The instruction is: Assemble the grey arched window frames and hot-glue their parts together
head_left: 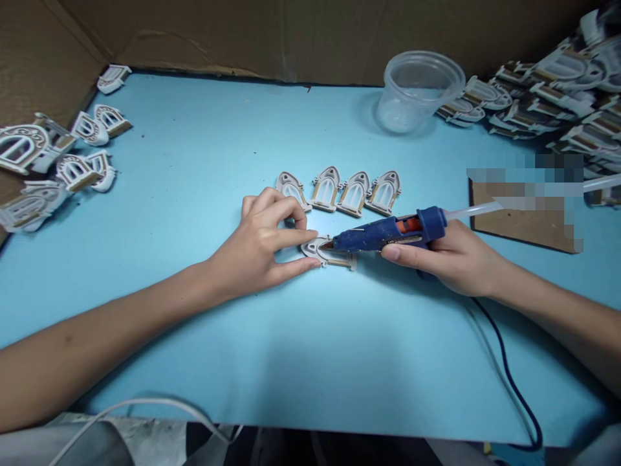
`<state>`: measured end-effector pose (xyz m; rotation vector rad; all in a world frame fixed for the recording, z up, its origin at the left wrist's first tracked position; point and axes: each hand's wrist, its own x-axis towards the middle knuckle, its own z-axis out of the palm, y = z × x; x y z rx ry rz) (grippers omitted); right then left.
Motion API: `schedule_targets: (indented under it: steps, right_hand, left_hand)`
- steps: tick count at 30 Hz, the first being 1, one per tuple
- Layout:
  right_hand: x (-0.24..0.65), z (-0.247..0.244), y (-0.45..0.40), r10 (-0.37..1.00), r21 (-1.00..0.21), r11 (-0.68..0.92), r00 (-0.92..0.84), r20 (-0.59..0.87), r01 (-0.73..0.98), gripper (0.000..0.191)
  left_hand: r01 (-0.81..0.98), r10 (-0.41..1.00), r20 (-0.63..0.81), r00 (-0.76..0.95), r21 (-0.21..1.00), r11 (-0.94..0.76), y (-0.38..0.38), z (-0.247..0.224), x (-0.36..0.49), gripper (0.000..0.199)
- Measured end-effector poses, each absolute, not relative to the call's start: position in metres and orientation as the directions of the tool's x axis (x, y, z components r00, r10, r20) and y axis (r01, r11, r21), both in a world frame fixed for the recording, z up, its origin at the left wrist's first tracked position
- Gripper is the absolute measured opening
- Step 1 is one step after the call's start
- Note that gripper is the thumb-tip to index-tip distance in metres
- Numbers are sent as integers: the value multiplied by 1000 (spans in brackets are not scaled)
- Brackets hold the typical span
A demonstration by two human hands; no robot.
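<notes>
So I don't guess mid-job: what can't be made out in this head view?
All in the head view:
Glue gun: trigger hidden by the right grip.
Window-shaped piece: partly covered by the nozzle and left grip; any glue there is too small to tell.
Brown board: top blurred by pixelation.
Piled pieces: cut off by the right edge.
</notes>
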<state>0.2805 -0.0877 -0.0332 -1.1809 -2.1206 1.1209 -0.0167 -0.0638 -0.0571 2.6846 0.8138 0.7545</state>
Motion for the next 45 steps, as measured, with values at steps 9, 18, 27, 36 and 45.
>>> schedule_targets:
  steps: [9,18,27,36,45]
  right_hand:
    - [275,-51,-95,922,-993,81,-384,41,89,41]
    - [269,-53,-89,991,-995,98,-87,97,2,39]
    - [273,-55,-90,989,-993,89,-127,79,80,43]
    - [275,-54,-91,988,-996,70,-142,60,62,40]
    - [272,-51,-93,988,-995,63,-147,50,80,42]
  left_hand:
    - [450,582,405,705,379,-809,-64,-58,-17,29]
    - [392,504,377,777,336,-856,-66,-52,-17,36]
    - [391,512,409,755,347,-853,-66,-47,-18,20]
    - [329,422,356,834,294,-897,-66,-49,-18,31]
    - [416,514,370,774,316,-853,-67,-48,-18,26]
